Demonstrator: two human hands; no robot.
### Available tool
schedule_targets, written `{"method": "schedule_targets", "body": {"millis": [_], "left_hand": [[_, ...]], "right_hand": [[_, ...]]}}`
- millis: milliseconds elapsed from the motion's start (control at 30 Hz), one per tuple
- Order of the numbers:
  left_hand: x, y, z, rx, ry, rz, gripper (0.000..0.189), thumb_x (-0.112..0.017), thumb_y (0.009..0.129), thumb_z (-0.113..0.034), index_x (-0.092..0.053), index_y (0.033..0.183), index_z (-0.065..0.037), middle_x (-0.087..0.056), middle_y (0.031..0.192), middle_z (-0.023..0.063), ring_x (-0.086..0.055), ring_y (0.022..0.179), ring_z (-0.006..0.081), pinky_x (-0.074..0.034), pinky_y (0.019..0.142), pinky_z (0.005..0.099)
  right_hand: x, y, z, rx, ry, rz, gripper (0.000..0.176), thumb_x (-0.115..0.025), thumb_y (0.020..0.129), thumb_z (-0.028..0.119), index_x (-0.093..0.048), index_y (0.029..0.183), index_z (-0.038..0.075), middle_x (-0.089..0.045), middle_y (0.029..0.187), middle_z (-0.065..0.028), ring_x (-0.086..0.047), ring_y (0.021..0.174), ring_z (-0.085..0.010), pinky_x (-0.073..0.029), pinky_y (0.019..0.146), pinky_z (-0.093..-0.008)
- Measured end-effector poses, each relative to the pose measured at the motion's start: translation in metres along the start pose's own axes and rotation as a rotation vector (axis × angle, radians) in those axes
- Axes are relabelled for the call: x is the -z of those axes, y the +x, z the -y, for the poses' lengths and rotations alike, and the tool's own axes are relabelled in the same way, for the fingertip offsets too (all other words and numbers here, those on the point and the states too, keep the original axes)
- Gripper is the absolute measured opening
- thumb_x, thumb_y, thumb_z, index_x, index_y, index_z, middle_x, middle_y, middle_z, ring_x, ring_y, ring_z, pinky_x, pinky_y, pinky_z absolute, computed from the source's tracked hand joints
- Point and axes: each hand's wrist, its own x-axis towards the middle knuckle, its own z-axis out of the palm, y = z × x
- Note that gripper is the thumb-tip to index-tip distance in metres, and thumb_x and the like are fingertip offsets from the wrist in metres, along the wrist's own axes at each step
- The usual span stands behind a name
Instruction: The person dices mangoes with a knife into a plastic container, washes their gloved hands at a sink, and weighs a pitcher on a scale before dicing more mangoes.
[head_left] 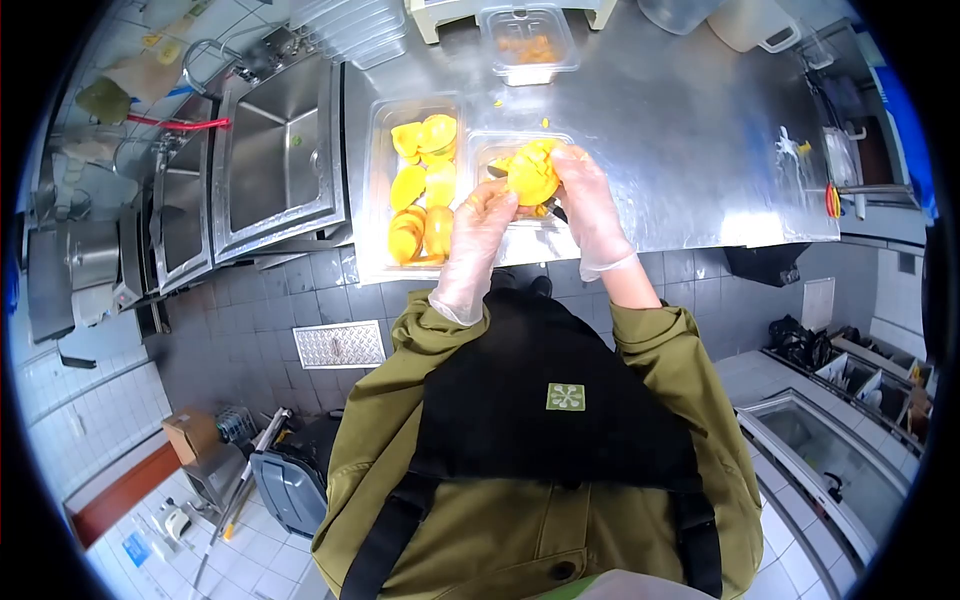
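Both hands wear clear plastic gloves. Between them is a mango half point(533, 174), its yellow flesh cut into cubes that stand out. My left hand point(481, 218) grips its lower left edge, and my right hand point(588, 190) has the upper right edge. Directly below is a small clear container point(483, 148) with some yellow pieces, mostly hidden by the hands. A dark handle point(560, 212) shows under my right hand; the rest of that tool is hidden. To the left stands a longer clear container point(376, 190) holding several mango halves point(408, 187).
A lidded clear tub point(530, 50) with orange pieces stands at the back of the steel counter point(690, 150). Two sinks point(275, 165) lie to the left, with stacked clear containers point(355, 30) behind. Small yellow scraps dot the counter. A white jug point(755, 25) stands back right.
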Motion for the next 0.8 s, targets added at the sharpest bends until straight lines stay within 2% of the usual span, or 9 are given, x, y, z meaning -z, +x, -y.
{"method": "schedule_targets", "body": {"millis": [100,333,400,500,533,600,700,733,800], "left_hand": [[0.007,0.012,0.0,0.023,-0.023,-0.003,0.023,-0.056,0.087,-0.015,-0.054,0.104,0.0,-0.06,0.098,0.0058,-0.058,0.084,0.012,-0.044,0.083,0.0253],[0.031,0.034,0.013,0.06,-0.229,0.07,0.03,-0.057,0.086,-0.014,-0.05,0.112,-0.001,-0.056,0.109,0.0072,-0.055,0.097,0.0162,-0.042,0.089,0.0316],[0.037,0.039,0.017,0.036,-0.368,0.098,0.032,-0.056,0.086,-0.013,-0.048,0.114,0.0,-0.055,0.109,0.0079,-0.054,0.098,0.0165,-0.044,0.086,0.0303],[0.047,0.043,0.014,0.029,-0.483,0.173,0.033,-0.055,0.087,-0.012,-0.046,0.117,-0.001,-0.053,0.111,0.0079,-0.053,0.101,0.0172,-0.044,0.087,0.0312],[0.05,0.042,0.011,0.032,-0.506,0.201,0.033,-0.054,0.087,-0.012,-0.045,0.117,-0.001,-0.053,0.112,0.0077,-0.052,0.103,0.0175,-0.043,0.089,0.0319],[0.05,0.04,0.002,0.041,-0.393,0.034,0.033,-0.054,0.088,-0.013,-0.045,0.118,-0.002,-0.053,0.113,0.0072,-0.051,0.104,0.0173,-0.042,0.091,0.0322],[0.06,0.044,0.007,0.031,-0.273,-0.073,0.032,-0.053,0.089,-0.013,-0.045,0.118,-0.003,-0.053,0.113,0.0074,-0.052,0.104,0.0161,-0.041,0.091,0.0309],[0.062,0.044,0.007,0.033,-0.25,-0.072,0.032,-0.053,0.088,-0.013,-0.046,0.118,-0.003,-0.053,0.112,0.0071,-0.052,0.104,0.0158,-0.041,0.091,0.0305],[0.064,0.043,0.01,0.047,-0.224,-0.081,0.03,-0.053,0.088,-0.013,-0.047,0.116,-0.003,-0.054,0.111,0.0066,-0.052,0.103,0.0153,-0.042,0.091,0.0298]], "right_hand": [[-0.004,0.008,0.003,-0.021,0.207,0.135,0.028,-0.039,0.092,0.015,-0.046,0.114,-0.002,-0.053,0.107,-0.0088,-0.053,0.098,-0.0163,-0.043,0.087,-0.0288],[-0.018,0.027,-0.008,-0.478,0.532,0.151,0.03,-0.037,0.094,0.016,-0.042,0.119,0.0,-0.052,0.113,-0.0116,-0.052,0.103,-0.0214,-0.042,0.091,-0.0353],[-0.014,0.034,-0.019,-0.594,0.577,0.17,0.03,-0.037,0.094,0.017,-0.042,0.119,0.001,-0.054,0.111,-0.0115,-0.053,0.102,-0.0214,-0.042,0.09,-0.0358],[0.011,0.044,-0.042,-0.549,0.487,0.435,0.032,-0.038,0.094,0.026,-0.049,0.111,0.002,-0.057,0.106,-0.0115,-0.055,0.101,-0.0207,-0.044,0.086,-0.034],[0.006,0.036,-0.024,-0.471,0.111,0.307,0.035,-0.039,0.093,0.031,-0.051,0.108,0.002,-0.058,0.105,-0.0123,-0.056,0.1,-0.0213,-0.044,0.084,-0.034],[-0.002,0.015,0.014,-0.292,-0.629,0.04,0.04,-0.041,0.091,0.039,-0.056,0.102,0.003,-0.059,0.101,-0.0137,-0.057,0.097,-0.0225,-0.045,0.081,-0.0341],[0.011,0.001,0.01,-0.167,-1.594,0.04,0.046,-0.045,0.086,0.046,-0.06,0.096,0.004,-0.06,0.098,-0.0165,-0.06,0.09,-0.0258,-0.046,0.076,-0.0363],[0.02,-0.006,-0.005,-0.021,-1.729,0.048,0.043,-0.053,0.084,0.042,-0.057,0.1,0.003,-0.06,0.098,-0.0183,-0.061,0.08,-0.0311,-0.048,0.071,-0.0385],[0.023,-0.002,-0.025,-0.158,-1.771,0.055,0.04,-0.046,0.086,0.043,-0.058,0.098,0.007,-0.06,0.098,-0.0158,-0.06,0.087,-0.0303,-0.046,0.076,-0.0403]]}}
